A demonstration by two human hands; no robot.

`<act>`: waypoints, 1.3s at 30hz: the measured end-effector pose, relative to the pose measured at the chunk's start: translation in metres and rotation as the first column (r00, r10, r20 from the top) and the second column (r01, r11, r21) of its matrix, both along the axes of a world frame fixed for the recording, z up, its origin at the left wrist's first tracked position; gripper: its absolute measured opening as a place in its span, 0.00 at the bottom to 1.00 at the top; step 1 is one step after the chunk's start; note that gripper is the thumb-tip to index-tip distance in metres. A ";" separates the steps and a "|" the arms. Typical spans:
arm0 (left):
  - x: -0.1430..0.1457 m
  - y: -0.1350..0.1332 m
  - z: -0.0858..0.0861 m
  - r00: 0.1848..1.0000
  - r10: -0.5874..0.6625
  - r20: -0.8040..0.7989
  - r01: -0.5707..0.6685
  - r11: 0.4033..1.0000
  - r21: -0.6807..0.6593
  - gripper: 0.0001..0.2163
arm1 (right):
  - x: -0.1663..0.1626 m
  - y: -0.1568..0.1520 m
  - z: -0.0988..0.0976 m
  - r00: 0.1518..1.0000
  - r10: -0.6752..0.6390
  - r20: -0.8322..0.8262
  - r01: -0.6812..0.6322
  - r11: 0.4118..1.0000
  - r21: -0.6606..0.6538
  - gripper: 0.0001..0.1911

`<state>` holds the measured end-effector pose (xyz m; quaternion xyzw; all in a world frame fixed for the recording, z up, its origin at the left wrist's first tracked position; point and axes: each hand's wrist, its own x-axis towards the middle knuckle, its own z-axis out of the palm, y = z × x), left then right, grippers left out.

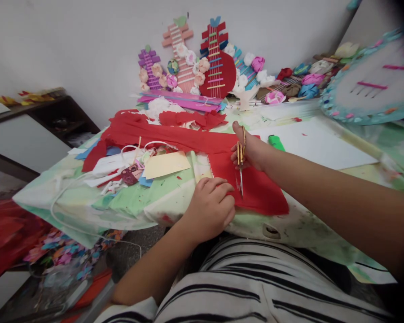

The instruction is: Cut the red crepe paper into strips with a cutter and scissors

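My right hand (251,148) is closed around the handles of gold-handled scissors (240,157), whose blades point down over a red sheet (262,190). The sheet is thin and soft-looking; whether it is cloth or crepe paper I cannot tell. It lies at the table's near edge, and a long red strip (175,138) stretches left from its top. My left hand (211,206) lies at the sheet's left edge with its fingers bent over it, close to the scissor tips. The fingertips are partly hidden.
A green lighter (276,142) and a white board (326,141) lie to the right. Left of the sheet are a cream card (167,164), white cord and scraps. Decorated lute-shaped crafts (218,67) lean on the wall. A cabinet (37,130) stands left.
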<state>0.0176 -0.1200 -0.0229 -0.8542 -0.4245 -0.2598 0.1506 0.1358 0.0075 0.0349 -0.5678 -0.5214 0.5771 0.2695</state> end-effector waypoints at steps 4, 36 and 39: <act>0.000 -0.001 -0.001 1.000 0.006 -0.005 -0.006 1.000 0.008 0.07 | -0.003 -0.002 -0.003 1.000 0.015 0.012 -0.015 1.000 -0.023 0.33; 0.001 0.000 -0.005 1.000 0.005 -0.023 -0.003 0.997 0.082 0.06 | -0.004 -0.013 -0.020 0.993 -0.119 0.012 0.115 0.978 0.173 0.27; 0.001 0.000 -0.006 1.000 0.004 -0.028 -0.002 0.997 0.077 0.06 | -0.005 -0.014 -0.017 0.988 -0.152 -0.012 0.152 0.975 0.162 0.26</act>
